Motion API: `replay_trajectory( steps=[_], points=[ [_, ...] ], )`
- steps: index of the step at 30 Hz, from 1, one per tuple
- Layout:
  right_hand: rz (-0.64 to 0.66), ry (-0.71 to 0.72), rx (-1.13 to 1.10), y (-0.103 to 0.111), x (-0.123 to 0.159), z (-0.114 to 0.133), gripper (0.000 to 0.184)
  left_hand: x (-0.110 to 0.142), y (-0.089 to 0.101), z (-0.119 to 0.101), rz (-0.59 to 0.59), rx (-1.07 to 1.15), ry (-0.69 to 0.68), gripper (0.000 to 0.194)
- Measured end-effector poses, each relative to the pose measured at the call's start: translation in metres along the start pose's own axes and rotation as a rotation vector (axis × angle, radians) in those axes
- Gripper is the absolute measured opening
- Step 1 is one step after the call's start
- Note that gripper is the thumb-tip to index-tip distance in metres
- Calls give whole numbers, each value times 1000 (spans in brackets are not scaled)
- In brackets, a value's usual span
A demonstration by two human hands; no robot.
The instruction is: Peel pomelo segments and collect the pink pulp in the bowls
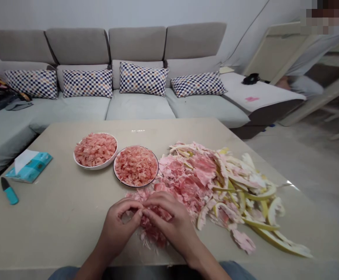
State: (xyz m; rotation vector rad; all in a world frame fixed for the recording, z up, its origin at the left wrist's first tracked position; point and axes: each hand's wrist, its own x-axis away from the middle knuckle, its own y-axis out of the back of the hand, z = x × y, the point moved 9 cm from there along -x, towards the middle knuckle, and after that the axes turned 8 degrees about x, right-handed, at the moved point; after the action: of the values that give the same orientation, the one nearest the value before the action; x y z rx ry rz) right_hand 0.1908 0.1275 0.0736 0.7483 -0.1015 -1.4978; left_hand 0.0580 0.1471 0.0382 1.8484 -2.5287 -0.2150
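The left hand (121,223) and right hand (172,219) meet in narrow pinches, likely for fine control, any held piece too small to tell, over pink pomelo membranes (183,190) heaped handily beside the dark-rimmed pulp bowl (118,178).

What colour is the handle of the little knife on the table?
The knife handle is turquoise, seen best in the head view.

On the table (55,233), knife (11,194) and tissue pack (32,167) left of two bowls (99,168), peels (261,196) right; sofa (140,103) behind.
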Motion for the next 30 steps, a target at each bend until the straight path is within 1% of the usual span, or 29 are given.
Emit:
replay_trajectory(
  steps=[2, 4, 9, 11, 13, 15, 18, 20, 22, 24, 25, 27, 30],
  points=[
    [9, -39, -32, 2, -1, -1, 8, 0, -3, 1, 32, 36, 18, 12],
    [12, -115, -79, 3, -2, -6, 11, 0, -6, 5, 53, 107, 56, 13],
    [34, -485, -389, -9, 7, -40, 29, 0, -10, 18, 61, 315, 219, 14],
    [7, -543, -458, -11, 9, -47, 33, -1, -10, 18, 52, 377, 244, 17],
    [-22, -532, -432, -8, 5, -50, 33, -2, -10, 16, 40, 438, 247, 19],
    [-35, -477, -347, -4, -6, -50, 29, -3, -10, 16, 28, 516, 253, 19],
    [-43, -363, -180, 1, -36, -49, 23, -4, -9, 21, 4, 661, 294, 18],
    [-62, -314, -47, 2, -58, -51, 18, -5, -7, 27, -13, 736, 328, 18],
    [-71, -275, -8, 1, -78, -53, 13, -6, -5, 32, -36, 780, 345, 17],
    [-88, -233, 16, 2, -88, -49, 17, -7, -2, 36, -61, 807, 345, 15],
    [-94, -211, 30, 3, -88, -45, 19, -7, -1, 36, -70, 813, 341, 15],
    [-92, -170, 60, 5, -78, -31, 20, -7, 0, 37, -78, 804, 335, 15],
    [56, -174, 31, -6, -46, -14, 22, -5, 1, 34, -87, 737, 319, 15]
  ],
)
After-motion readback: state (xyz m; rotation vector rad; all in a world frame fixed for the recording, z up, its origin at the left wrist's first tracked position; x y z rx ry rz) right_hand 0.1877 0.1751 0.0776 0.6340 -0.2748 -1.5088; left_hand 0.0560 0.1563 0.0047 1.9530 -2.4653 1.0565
